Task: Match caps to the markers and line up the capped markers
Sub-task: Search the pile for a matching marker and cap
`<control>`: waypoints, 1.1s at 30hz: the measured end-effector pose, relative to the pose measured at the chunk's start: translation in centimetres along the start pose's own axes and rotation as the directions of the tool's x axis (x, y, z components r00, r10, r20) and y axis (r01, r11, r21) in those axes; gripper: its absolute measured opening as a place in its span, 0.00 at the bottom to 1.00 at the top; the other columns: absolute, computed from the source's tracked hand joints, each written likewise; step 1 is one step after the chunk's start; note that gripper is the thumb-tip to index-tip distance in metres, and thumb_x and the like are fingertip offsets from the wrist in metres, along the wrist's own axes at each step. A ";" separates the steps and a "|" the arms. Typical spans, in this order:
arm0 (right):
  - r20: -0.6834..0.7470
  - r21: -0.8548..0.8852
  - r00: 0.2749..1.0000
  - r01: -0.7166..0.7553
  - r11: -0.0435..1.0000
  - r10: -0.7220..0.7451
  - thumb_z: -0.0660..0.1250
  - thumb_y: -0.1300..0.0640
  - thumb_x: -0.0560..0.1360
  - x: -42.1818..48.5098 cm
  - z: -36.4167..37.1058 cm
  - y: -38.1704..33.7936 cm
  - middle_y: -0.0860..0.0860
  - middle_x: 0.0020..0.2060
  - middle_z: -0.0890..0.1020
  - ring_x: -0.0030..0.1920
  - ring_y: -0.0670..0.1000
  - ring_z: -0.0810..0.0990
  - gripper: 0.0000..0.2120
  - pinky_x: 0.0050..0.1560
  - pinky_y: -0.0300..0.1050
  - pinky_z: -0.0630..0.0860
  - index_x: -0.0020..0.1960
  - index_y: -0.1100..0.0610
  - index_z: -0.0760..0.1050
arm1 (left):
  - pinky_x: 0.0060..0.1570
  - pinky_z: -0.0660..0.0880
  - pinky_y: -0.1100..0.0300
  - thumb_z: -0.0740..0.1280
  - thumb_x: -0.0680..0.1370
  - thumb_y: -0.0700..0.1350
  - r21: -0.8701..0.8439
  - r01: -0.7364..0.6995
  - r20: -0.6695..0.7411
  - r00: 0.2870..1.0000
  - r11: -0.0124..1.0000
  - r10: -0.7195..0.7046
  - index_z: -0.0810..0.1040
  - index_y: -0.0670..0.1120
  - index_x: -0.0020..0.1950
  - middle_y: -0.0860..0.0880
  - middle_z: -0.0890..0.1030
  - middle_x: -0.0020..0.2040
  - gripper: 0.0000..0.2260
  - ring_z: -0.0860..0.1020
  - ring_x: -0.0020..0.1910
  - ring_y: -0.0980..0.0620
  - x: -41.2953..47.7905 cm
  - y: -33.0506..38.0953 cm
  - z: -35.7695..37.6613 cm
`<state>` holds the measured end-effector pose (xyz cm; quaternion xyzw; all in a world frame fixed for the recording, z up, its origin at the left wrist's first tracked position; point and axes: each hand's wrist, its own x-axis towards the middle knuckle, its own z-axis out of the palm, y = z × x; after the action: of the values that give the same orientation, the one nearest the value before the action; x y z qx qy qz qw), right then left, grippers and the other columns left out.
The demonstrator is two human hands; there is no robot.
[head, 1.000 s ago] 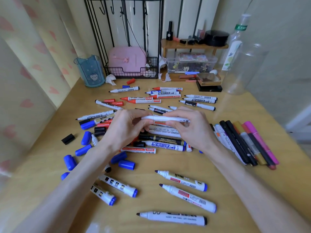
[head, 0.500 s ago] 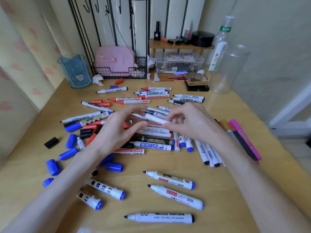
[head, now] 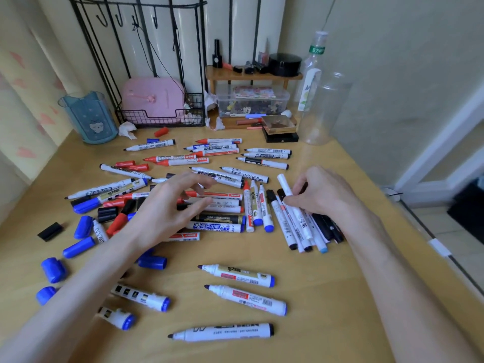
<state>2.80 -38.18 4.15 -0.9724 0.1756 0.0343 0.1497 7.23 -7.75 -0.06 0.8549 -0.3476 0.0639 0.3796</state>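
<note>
The wooden table (head: 327,271) carries scattered markers (head: 245,299) and loose caps (head: 78,246).

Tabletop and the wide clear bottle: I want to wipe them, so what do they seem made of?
Tabletop: pale wood or laminate, by its faint grain; smooth satin finish with soft glare. Bottle: probably thin clear plastic, glossy; the wall shows through it.

The left hand (head: 170,205) covers the middle of the marker pile (head: 222,218), so the barrels beneath cannot be counted. The right hand (head: 322,195) pinches a white marker (head: 285,186) and hides the far ends of the dark markers (head: 327,226) by the table's (head: 327,284) right edge. Both forearms (head: 78,284) run off the bottom. Most label print (head: 209,227) is too small to read.
</note>
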 end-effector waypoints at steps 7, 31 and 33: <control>-0.205 -0.038 0.979 -0.010 0.999 0.002 0.76 0.44 0.72 -1.1 1.3 0.9 0.49 0.42 0.82 0.44 0.58 0.80 0.12 0.40 0.46 0.71 0.50 0.48 0.79 | 0.55 0.80 0.50 0.70 0.82 0.46 0.018 0.018 -0.062 0.998 1.000 -0.016 0.81 0.54 0.64 0.57 0.83 0.57 0.12 0.82 0.56 0.54 0.1 -1.3 -1.2; -0.323 0.001 0.912 0.266 0.964 -0.251 0.71 0.50 0.77 0.4 3.9 -1.7 0.48 0.47 0.82 0.49 0.54 0.81 0.10 0.43 0.48 0.77 0.58 0.49 0.80 | 0.57 0.80 0.49 0.70 0.82 0.39 0.006 0.133 -0.190 0.973 0.991 -0.130 0.84 0.48 0.60 0.55 0.85 0.58 0.09 0.83 0.57 0.53 -2.0 -5.3 -7.2; -0.308 0.047 0.894 0.356 0.933 -0.325 0.71 0.50 0.77 0.8 4.2 -2.6 0.46 0.46 0.81 0.50 0.51 0.79 0.09 0.44 0.48 0.77 0.57 0.49 0.81 | 0.57 0.79 0.51 0.70 0.82 0.39 0.012 0.145 -0.189 0.972 0.989 -0.140 0.84 0.49 0.60 0.56 0.85 0.58 0.09 0.83 0.56 0.54 -2.1 -5.4 -7.4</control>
<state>4.41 -34.80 0.76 -0.9732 0.0243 -0.1471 0.1751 10.25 1.08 1.06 0.8726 -0.2472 0.1212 0.4034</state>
